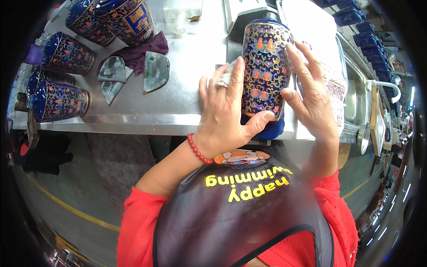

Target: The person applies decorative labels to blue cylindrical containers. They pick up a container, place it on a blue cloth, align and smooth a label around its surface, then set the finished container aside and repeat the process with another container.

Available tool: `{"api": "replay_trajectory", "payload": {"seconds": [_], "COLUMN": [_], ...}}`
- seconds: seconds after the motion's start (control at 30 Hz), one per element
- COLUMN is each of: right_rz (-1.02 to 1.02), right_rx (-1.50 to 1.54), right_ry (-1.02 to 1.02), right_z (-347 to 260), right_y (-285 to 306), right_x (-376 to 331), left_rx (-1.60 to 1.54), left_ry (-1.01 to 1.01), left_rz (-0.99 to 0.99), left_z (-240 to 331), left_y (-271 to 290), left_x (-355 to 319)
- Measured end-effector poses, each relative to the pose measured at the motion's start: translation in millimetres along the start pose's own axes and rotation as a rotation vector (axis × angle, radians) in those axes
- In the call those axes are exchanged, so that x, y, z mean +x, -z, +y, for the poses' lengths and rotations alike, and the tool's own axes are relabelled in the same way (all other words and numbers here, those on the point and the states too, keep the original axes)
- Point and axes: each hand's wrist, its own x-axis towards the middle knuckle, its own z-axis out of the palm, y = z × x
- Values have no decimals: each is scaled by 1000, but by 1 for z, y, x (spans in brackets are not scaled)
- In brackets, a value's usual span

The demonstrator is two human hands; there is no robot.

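Note:
A dark blue bottle (267, 66) with a colourful floral pattern lies lengthwise before me, its narrower end pointing away. My left hand (224, 107) grips its left side, fingers stretched along it and thumb across its near end. Between those fingers shows a pale, crumpled bit (229, 73) that I cannot make out. With curved fingertips, my right hand (311, 91) holds the bottle from the right. Dark blue material (272, 129) sticks out under the near end. A dark metal fixture (249, 20) sits by the far end.
Several similar patterned vessels (64, 100) stand on the left of the metal worktable (187, 58). Green marbled plates (156, 72) lie by a purple cloth (140, 53). Printed patterned sheets (334, 86) are at the right, beside a metal sink (353, 98). Blue pieces (367, 42) line the far right.

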Motion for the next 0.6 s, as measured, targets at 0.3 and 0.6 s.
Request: {"api": "replay_trajectory", "payload": {"seconds": [0.3, 0.6], "right_rz": [12, -12], "right_rx": [41, 64], "right_ry": [-11, -32], "right_z": [-10, -10], "right_y": [-8, -13], "right_x": [-20, -33], "left_rx": [-367, -307], "left_ry": [-43, -42], "left_rz": [83, 86], "left_z": [-26, -29], "left_y": [3, -6], "left_x": [-7, -11]}}
